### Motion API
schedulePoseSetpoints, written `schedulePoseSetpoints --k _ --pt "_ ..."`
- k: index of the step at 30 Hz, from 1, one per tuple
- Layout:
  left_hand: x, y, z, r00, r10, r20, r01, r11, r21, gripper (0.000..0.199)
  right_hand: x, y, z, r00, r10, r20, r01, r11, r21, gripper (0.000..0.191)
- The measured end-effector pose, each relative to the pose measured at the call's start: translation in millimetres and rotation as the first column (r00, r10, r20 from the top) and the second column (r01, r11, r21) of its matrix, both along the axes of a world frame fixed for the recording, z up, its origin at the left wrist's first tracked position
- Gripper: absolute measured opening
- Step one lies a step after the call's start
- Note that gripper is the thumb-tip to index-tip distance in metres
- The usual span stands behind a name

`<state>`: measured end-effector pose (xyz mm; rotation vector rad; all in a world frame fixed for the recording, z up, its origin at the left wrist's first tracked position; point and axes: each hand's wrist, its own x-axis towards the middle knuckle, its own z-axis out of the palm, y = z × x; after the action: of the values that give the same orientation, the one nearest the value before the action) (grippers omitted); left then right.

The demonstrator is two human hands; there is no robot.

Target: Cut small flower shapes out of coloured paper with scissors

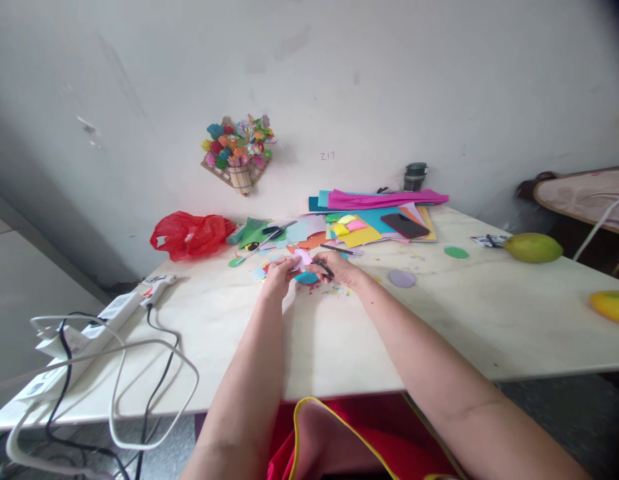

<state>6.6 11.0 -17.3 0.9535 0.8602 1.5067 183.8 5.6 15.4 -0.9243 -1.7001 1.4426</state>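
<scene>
My left hand (280,274) pinches a small pink paper piece (303,259) above the middle of the table. Close on its right, my right hand (336,268) grips scissors with black handles (323,269), whose blades are at the pink paper and partly hidden. Beneath the hands lie a blue paper piece (306,278) and many tiny coloured scraps (338,291). A lilac paper disc (402,278) rests to the right of my right hand. Another pair of scissors (272,233) lies beyond my left hand.
Coloured paper sheets (369,221) and a dark phone (404,225) are at the back. A red plastic bag (192,235) stands back left, above a power strip (97,340) with loose cables. On the right are a green disc (456,252) and a green mango (533,247).
</scene>
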Motion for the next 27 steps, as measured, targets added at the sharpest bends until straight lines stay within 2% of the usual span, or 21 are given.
schedulePoseSetpoints --k 20,24,27 --pt "-1 1 1.6 1.0 0.019 -0.001 -0.019 0.999 -0.029 0.035 -2 5 -2.0 0.994 -0.086 0.063 0.084 0.996 0.036 0.023" --pt "0 0 3.7 0.999 0.053 0.0 -0.053 0.998 -0.027 0.042 -3 12 -9.6 0.976 -0.162 0.148 0.151 0.985 0.083 0.025" --pt "-1 0 4.4 0.997 0.073 -0.013 -0.073 0.997 -0.009 0.045 -2 18 -16.4 0.913 -0.284 0.293 0.225 0.95 0.218 0.03"
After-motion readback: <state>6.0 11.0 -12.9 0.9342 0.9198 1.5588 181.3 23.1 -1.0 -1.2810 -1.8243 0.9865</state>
